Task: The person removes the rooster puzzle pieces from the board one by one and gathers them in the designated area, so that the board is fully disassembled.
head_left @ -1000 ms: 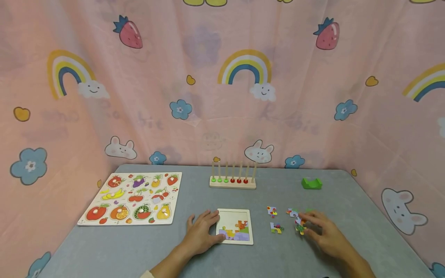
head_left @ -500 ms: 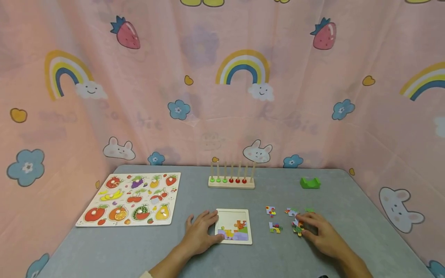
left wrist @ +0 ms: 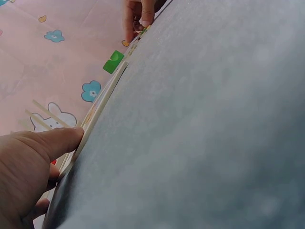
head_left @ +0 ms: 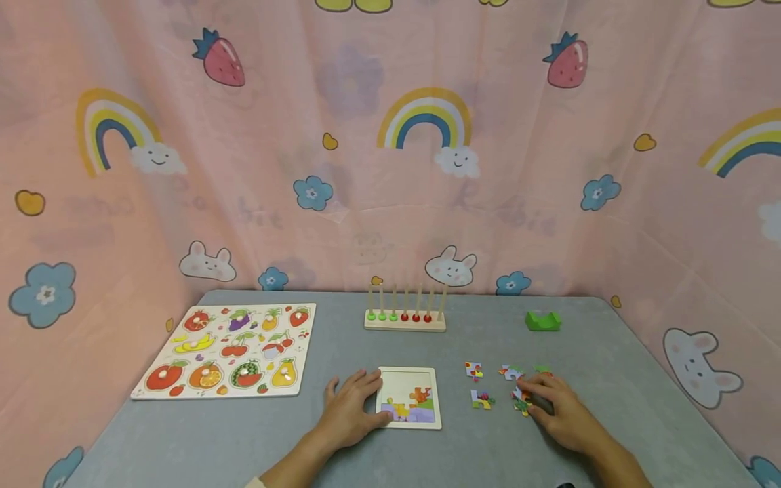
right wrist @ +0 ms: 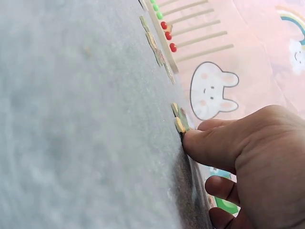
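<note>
My left hand [head_left: 348,410] holds the left side of a small wooden puzzle tray [head_left: 437,400], its thumb on the rim near the front corner and its fingers by the far left corner. A few joined pieces with purple, yellow and orange print fill the tray's lower part. To the right, my right hand [head_left: 564,413] pinches a colourful jigsaw piece [head_left: 521,404] with thumb and forefinger, low over the table. In the right wrist view the thumb tip meets the edge of the jigsaw piece [right wrist: 180,123]. The other fingers of that hand curl loosely.
Loose jigsaw pieces lie between tray and right hand, including one at the back [head_left: 474,370] and one nearer [head_left: 481,400]. A green piece [head_left: 542,369] lies behind the right hand. Farther back stand a peg abacus [head_left: 405,325] and a green block [head_left: 543,322]. A fruit puzzle board [head_left: 222,369] lies left.
My right hand has shifted slightly left, its fingertips closing in on the jigsaw piece. The left hand stays on the tray. The head view has turned a little.
</note>
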{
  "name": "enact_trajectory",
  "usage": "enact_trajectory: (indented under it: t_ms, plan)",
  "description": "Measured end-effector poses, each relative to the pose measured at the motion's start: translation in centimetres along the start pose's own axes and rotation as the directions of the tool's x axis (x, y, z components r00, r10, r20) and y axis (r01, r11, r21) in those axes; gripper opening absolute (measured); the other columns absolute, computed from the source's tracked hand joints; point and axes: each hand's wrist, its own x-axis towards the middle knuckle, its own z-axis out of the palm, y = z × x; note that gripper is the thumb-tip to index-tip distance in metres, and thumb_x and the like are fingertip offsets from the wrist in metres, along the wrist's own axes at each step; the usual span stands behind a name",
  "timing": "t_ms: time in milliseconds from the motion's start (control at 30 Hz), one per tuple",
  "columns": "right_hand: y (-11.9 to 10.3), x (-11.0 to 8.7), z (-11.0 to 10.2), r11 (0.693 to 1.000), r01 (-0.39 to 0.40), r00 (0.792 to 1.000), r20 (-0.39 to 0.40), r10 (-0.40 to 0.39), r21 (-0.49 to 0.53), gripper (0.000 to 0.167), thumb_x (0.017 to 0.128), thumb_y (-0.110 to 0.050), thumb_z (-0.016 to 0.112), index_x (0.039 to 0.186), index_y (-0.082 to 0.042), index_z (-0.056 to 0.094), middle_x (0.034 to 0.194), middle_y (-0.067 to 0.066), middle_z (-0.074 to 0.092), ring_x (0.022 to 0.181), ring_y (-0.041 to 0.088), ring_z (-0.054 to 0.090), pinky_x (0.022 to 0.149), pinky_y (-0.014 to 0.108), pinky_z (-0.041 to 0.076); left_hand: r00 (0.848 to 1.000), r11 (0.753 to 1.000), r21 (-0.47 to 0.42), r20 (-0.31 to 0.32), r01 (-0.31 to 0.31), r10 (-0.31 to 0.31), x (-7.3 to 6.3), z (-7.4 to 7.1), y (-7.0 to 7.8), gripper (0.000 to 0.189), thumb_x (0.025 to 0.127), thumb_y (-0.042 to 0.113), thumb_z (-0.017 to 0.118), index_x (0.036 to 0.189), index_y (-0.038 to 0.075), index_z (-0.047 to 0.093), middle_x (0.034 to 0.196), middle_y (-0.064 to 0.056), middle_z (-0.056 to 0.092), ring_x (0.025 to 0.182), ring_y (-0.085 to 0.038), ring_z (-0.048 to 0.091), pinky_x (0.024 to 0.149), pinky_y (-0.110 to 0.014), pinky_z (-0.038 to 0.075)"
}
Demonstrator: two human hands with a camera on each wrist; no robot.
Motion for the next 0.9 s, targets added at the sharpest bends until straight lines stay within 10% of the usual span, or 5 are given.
enact_trajectory:
  t_ms: [300,900]
  plan:
    - [-1.0,0.7,-1.4,0.997,-0.072,0.997,0.020,0.072,-0.008,0.040,0.074,-0.005,0.081,0.113,-0.005,0.071,0.106,-0.001,0.059,0.099,0.023,0.053,0.080,0.045,0.045,1.000,1.000,0.003,0.002,0.005,-0.005,0.1,0.0,0.2,0.064,0.077,0.036,0.080,0.128,0.003,0.062,0.139,-0.004,0.053,0.131,-0.031,0.040,0.100,-0.067,0.010]
    - [-9.0,4.5,-5.1,0.994,0.066,0.988,-0.144,-0.053,0.087,0.048,0.074,-0.008,0.083,0.120,-0.005,0.068,0.110,-0.005,0.058,0.102,0.012,0.048,0.077,0.026,0.041,1.000,1.000,-0.006,0.002,0.001,-0.001,0.0,0.0,0.1,0.064,0.077,0.037,0.079,0.128,0.003,0.062,0.139,-0.005,0.053,0.131,-0.032,0.040,0.099,-0.068,0.009]
